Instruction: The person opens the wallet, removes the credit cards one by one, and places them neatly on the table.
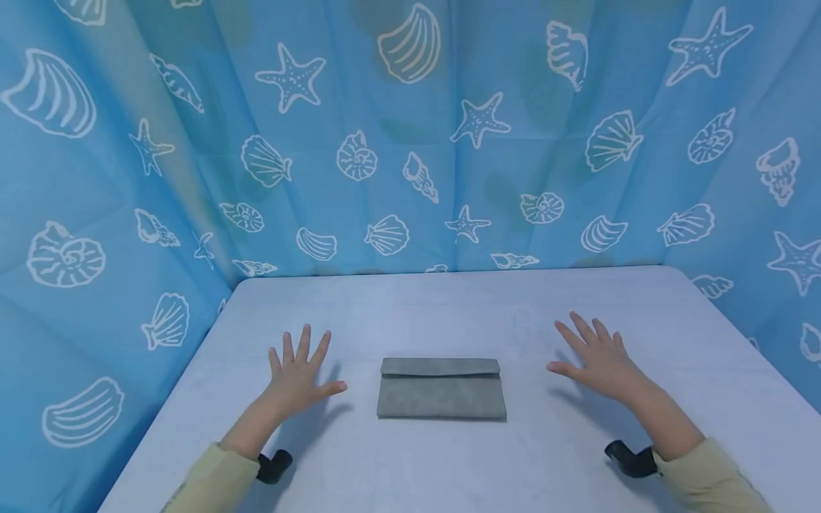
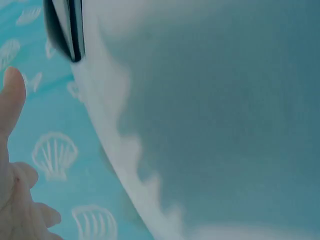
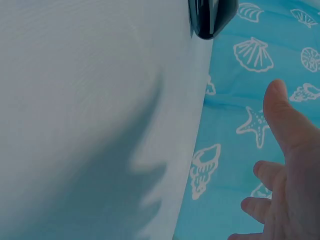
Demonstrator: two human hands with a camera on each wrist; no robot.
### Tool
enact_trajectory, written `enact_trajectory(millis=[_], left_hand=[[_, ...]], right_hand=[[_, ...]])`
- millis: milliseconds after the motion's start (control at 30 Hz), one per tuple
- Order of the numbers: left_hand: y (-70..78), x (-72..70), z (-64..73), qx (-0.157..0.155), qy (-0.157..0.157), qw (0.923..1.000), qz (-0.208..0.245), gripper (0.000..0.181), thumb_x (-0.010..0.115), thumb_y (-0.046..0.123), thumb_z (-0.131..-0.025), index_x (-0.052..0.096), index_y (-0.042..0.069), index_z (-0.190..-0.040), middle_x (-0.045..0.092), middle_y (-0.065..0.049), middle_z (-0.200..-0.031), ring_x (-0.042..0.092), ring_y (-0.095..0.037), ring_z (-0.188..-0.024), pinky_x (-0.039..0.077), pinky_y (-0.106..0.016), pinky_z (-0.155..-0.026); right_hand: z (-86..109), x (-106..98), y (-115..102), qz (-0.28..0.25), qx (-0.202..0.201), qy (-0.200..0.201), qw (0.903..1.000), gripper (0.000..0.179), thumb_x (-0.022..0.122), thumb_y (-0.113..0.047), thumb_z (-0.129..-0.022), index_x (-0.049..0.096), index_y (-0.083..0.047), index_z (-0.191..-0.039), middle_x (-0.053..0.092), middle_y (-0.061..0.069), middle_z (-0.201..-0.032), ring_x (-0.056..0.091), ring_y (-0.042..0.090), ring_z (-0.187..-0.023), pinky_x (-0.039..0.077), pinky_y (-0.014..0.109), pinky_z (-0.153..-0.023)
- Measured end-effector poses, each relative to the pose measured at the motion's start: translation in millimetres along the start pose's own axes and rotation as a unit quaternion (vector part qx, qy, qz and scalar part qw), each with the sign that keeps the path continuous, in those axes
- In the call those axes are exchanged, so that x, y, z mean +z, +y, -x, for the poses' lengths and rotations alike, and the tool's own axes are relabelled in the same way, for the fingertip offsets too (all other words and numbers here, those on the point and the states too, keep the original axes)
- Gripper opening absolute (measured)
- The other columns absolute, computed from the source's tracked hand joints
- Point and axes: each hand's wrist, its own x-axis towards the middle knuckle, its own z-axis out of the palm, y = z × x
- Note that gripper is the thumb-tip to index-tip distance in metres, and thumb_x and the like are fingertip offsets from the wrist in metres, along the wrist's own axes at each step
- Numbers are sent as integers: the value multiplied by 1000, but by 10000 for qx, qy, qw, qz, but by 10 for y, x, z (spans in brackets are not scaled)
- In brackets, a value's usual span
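A grey case [image 1: 441, 395] with a folded flap along its far side lies between the two hands in the head view. To its left, my left hand [image 1: 296, 377] hovers above the table with fingers spread and thumb toward the case. My right hand [image 1: 599, 363] mirrors it on the other side, also spread and holding nothing. Both hands are apart from the case. In the left wrist view, the left thumb [image 2: 12, 97] and several fingertips show at the left edge. The right wrist view has the right thumb [image 3: 280, 107] at the right side.
The white-covered table [image 1: 449, 313] has rounded far corners. A blue curtain [image 1: 410, 128] with white shells and starfish hangs behind it and at both sides. Black wrist devices [image 1: 274, 467] sit below the cuffs of the light sleeves. Hand shadows fall on the cloth.
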Motion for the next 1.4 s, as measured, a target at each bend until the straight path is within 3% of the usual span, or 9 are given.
enact_trajectory(millis=[233,467,633,800,1033,1233,1400], left_hand=[[271,99,72,874,-31,9945,-583,88,62,52,-79,24,9,-145,8,-22,-151,-5,-50,-134,-1,-69,-101],[538,137,166,1631,-162,9838,-732,86,63,51,-79,26,10,-144,12,-19,-151,2,-49,-135,5,-68,-102],[650,174,216,2173,-490,9727,-643,86,61,53,-79,24,12,-145,12,-19,-151,3,-49,-135,6,-68,-102],[697,227,211,2598,-1047,9592,-384,84,56,54,-82,20,15,-147,9,-16,-153,1,-45,-137,7,-64,-105],[745,240,183,2775,-1300,9504,-534,81,53,55,-83,20,18,-147,8,-12,-154,2,-43,-137,10,-61,-107],[840,256,175,2696,-1861,9438,-438,82,52,58,-82,19,21,-147,6,-7,-155,0,-38,-139,12,-57,-109],[908,284,157,2863,-1978,9356,-596,82,50,59,-83,18,21,-147,2,-6,-155,0,-37,-139,16,-56,-108]], right_hand=[[-76,23,-166,-25,-204,-56,9998,81,58,-51,-83,31,-1,-140,20,29,-144,17,57,-126,15,72,-95],[-120,29,-326,-132,-435,-137,9989,78,58,-48,-84,32,-1,-140,21,28,-145,19,55,-127,17,70,-97],[-157,24,-445,-188,-676,-102,9975,76,59,-45,-84,32,-2,-140,22,26,-146,21,53,-128,19,65,-101],[-245,52,-580,-159,-1027,-105,9945,72,60,-45,-84,36,-7,-140,28,21,-146,25,50,-129,24,62,-101],[-364,112,-737,-111,-1546,-67,9879,71,61,-46,-82,39,-10,-139,35,17,-143,33,40,-129,31,55,-101],[-442,189,-931,-172,-1616,-472,9856,69,59,-50,-83,40,-13,-138,41,14,-138,41,34,-124,38,50,-98],[-476,269,-1069,-173,-1704,-506,9839,66,59,-50,-83,44,-13,-135,50,12,-127,48,28,-114,45,45,-91]])
